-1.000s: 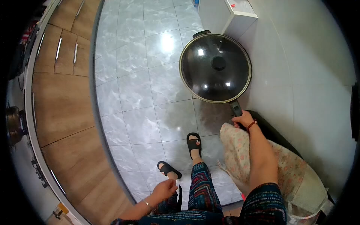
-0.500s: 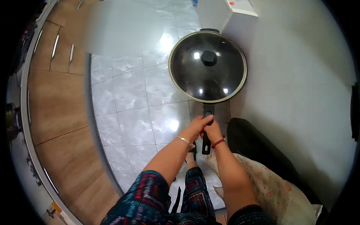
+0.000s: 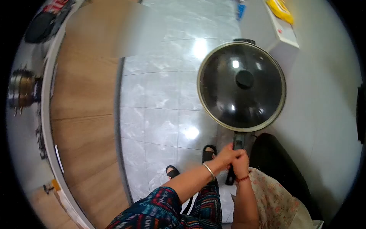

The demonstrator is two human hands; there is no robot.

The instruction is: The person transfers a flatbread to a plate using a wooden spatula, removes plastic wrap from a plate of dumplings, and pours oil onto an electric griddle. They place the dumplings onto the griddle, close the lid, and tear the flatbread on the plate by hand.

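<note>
A large black pan (image 3: 204, 86) with a glass lid (image 3: 228, 95) on it hangs over the tiled floor, right of centre. The lid has a black knob and a pale rim. My left hand (image 3: 226, 155) and my right hand (image 3: 240, 163) are both wrapped round the pan's long black handle (image 3: 239, 140), side by side and touching. The handle's end sticks out below my hands. On the far side of the pan a short black grip shows.
Wooden cabinets (image 3: 87, 87) and a counter edge run along the left, with a metal pot (image 3: 23, 88) on the counter. A white cabinet (image 3: 282, 42) holding a yellow packet (image 3: 281, 10) stands at upper right. Floral cloth (image 3: 272, 196) and a dark object (image 3: 278, 164) are at lower right.
My left hand has come up from near my legs and joined my right hand on the handle. The pan looks larger and nearer, and the view has shifted.
</note>
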